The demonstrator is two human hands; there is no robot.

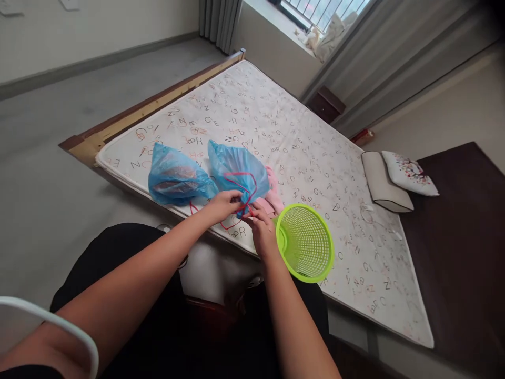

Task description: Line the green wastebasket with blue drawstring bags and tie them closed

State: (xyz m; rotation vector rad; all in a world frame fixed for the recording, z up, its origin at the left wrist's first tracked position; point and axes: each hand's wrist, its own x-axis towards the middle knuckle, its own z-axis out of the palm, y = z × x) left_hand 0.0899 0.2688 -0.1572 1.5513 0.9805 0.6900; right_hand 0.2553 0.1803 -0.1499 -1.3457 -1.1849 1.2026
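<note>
Two blue plastic bags lie on a white mattress with printed letters, near its edge. The left-hand bag is tied shut and holds something brownish. My left hand grips the neck of the other blue bag, which has a red cord looped around it. My right hand pinches the cord and bag close by. A lime-green mesh basket lies on its side beside my right hand, its open mouth facing left. Pink cloth lies partly under the bag.
Two pillows sit on a dark surface at right. The mattress rests on a wooden bed frame with grey floor beyond. My black-clad legs fill the lower foreground, and a white curved rim crosses my left forearm. Curtains and a barred window stand behind.
</note>
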